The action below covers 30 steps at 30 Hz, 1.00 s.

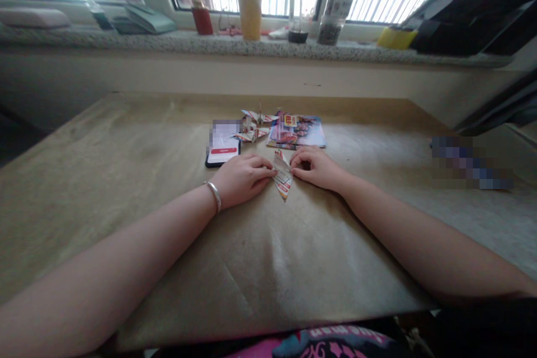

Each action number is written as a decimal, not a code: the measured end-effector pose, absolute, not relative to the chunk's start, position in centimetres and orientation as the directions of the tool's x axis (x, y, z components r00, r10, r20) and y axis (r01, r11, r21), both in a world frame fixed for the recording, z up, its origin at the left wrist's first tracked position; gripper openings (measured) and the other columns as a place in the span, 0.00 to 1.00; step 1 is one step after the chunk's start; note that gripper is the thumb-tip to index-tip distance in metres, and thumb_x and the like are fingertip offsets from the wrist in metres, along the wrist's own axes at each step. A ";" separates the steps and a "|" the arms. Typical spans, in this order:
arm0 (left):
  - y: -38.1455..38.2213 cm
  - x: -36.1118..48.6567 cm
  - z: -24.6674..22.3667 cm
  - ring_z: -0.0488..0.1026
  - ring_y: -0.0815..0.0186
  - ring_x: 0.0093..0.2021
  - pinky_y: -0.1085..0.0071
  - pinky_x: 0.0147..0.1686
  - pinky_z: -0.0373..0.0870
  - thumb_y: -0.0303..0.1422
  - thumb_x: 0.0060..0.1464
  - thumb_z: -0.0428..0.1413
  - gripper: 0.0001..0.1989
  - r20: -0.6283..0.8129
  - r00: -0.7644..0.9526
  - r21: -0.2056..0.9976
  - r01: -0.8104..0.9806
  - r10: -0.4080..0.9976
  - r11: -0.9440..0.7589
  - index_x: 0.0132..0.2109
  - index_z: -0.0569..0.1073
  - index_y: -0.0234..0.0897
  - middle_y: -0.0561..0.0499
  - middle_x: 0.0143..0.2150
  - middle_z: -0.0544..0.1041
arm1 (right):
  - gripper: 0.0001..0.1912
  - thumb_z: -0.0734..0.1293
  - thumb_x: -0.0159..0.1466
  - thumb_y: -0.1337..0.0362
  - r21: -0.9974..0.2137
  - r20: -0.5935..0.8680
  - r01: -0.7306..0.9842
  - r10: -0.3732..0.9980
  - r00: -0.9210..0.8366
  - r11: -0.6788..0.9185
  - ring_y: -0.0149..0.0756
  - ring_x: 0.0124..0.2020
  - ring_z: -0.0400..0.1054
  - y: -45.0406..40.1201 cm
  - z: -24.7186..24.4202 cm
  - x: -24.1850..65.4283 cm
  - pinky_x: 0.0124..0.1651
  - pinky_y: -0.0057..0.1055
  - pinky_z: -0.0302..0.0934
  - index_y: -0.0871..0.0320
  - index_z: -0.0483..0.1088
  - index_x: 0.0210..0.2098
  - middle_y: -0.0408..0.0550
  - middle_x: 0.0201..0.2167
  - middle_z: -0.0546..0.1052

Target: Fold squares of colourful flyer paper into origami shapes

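A small diamond-shaped piece of folded paper [283, 182], printed in white, red and orange, lies on the table between my hands, one point toward me. My left hand [246, 176], with a silver bracelet at the wrist, is closed on the paper's left edge. On the other side, my right hand [312, 166] pinches the right edge between thumb and fingers. Behind them sit folded paper cranes [254, 133] of similar printed paper, partly overlapping in view. Next to the cranes is a stack of colourful printed sheets [300, 130].
A smartphone [224, 148] with a lit screen lies left of the cranes on the brown-covered table [168, 246]. A blurred flat item [470, 165] is at the far right. Along the windowsill [168, 43] stand a red jar [202, 18], a yellow cylinder [248, 0] and clear containers [331, 17].
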<state>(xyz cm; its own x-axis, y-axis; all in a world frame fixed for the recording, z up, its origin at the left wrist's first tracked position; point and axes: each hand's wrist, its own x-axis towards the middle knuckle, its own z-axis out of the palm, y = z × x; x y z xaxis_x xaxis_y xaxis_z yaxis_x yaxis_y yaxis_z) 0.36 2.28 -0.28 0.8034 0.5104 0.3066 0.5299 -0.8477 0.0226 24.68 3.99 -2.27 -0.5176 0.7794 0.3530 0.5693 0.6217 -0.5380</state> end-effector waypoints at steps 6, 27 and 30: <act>2.2 0.4 -0.2 0.74 0.63 0.42 0.66 0.41 0.72 0.32 0.61 0.49 0.13 0.328 0.797 0.031 0.527 0.507 -0.849 0.45 0.78 0.40 0.49 0.46 0.78 | 0.04 0.65 0.58 0.68 -0.477 0.368 0.581 0.750 -0.550 0.659 0.38 0.39 0.68 3.5 -2.0 24.6 0.47 0.37 0.58 0.57 0.70 0.27 0.49 0.34 0.76; 2.9 0.1 -1.1 0.75 0.64 0.42 0.68 0.43 0.71 0.30 0.57 0.53 0.08 0.337 0.714 0.268 0.552 0.613 -0.790 0.43 0.74 0.35 0.48 0.41 0.79 | 0.04 0.67 0.56 0.69 -0.448 0.385 0.629 0.772 -0.505 0.635 0.33 0.31 0.62 2.9 -2.1 23.7 0.37 0.29 0.54 0.58 0.67 0.25 0.43 0.24 0.71; 2.6 0.5 -1.0 0.75 0.64 0.40 0.70 0.40 0.71 0.29 0.54 0.56 0.14 0.317 0.621 0.352 0.625 0.717 -0.697 0.49 0.70 0.36 0.50 0.39 0.79 | 0.05 0.68 0.57 0.67 -0.463 0.383 0.636 0.786 -0.485 0.618 0.32 0.30 0.62 2.8 -2.1 23.5 0.36 0.29 0.54 0.58 0.68 0.25 0.43 0.24 0.71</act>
<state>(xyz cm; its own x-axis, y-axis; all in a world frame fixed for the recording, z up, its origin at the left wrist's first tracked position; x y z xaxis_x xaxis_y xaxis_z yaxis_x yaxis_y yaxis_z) 0.49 2.61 -1.05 0.6209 0.7170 0.3169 0.6248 -0.6967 0.3523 23.50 2.78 -2.13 -0.4854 0.7861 0.3825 0.6359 0.6178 -0.4626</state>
